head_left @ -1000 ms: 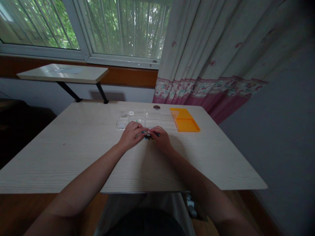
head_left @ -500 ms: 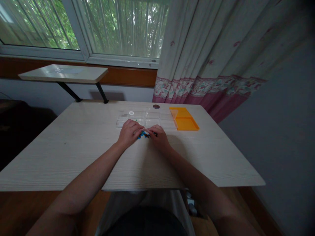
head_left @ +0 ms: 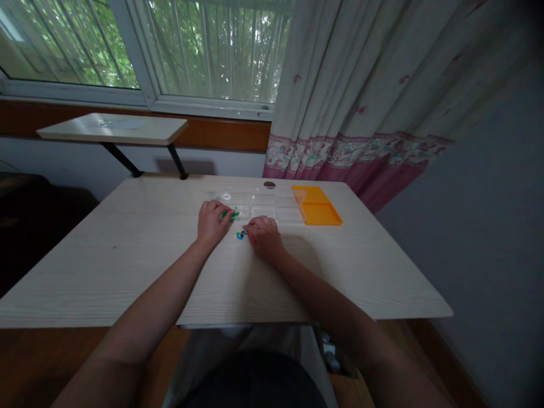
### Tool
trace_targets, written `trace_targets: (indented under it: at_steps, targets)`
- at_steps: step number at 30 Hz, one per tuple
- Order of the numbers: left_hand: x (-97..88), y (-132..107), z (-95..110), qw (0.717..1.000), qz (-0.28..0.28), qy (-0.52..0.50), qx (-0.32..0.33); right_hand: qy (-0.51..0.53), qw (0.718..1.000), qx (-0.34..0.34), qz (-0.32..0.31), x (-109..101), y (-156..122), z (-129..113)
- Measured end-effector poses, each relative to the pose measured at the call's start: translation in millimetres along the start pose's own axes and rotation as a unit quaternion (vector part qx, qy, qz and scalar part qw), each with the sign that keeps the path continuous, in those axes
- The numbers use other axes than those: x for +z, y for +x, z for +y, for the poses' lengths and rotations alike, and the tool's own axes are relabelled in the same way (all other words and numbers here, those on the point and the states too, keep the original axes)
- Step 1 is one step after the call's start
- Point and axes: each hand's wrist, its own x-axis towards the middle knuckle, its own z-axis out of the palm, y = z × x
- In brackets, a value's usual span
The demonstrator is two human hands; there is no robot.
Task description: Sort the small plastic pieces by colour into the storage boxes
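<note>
My left hand [head_left: 211, 222] is at the front left compartment of a clear plastic divided box [head_left: 263, 196], fingertips closed together over small green pieces [head_left: 235, 214]. Whether a piece is between those fingertips is too small to tell. On the table just in front of the box lies a small pile of blue and dark pieces [head_left: 240, 234]. My right hand [head_left: 265, 237] rests at the pile's right side, fingers curled and thumb and forefinger closed near it. What that pinch holds, if anything, I cannot make out; some dark pieces may be hidden under the palm.
An orange plastic lid [head_left: 322, 206] lies open at the box's right end. The pale wooden table [head_left: 127, 266] has a round cable hole [head_left: 269, 185] at the back. A raised shelf [head_left: 114, 129] stands at the back left, and a curtain [head_left: 340, 113] hangs behind the right side.
My hands were close together over the pile; the left has moved left and away to the green pieces in the box. The right has shifted slightly left, and more of the blue pieces shows.
</note>
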Motion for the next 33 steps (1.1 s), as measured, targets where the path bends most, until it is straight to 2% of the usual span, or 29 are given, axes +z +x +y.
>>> trace_targets:
  at_steps: [8,14,23,28,33]
  targets:
    - [0.9,0.1,-0.2,0.999,-0.009,-0.002,-0.033,0.023,0.999,0.019,0.027,6.1,-1.9,5.9]
    - [3.5,-1.3,-3.1,0.999,-0.013,0.0,-0.032,0.046,0.997,0.05,0.043,6.7,-2.1,6.3]
    - [4.5,-1.1,-6.6,0.999,-0.034,0.009,-0.029,0.054,0.998,0.031,0.026,1.1,-4.0,4.3]
    - [6.8,-1.6,-9.3,0.999,-0.028,0.003,-0.015,0.056,0.997,0.047,0.037,1.8,-3.9,6.3]
    - [6.7,-2.2,-9.1,1.0,-0.024,0.0,-0.013,0.044,0.998,0.037,0.016,1.2,-3.4,4.6]
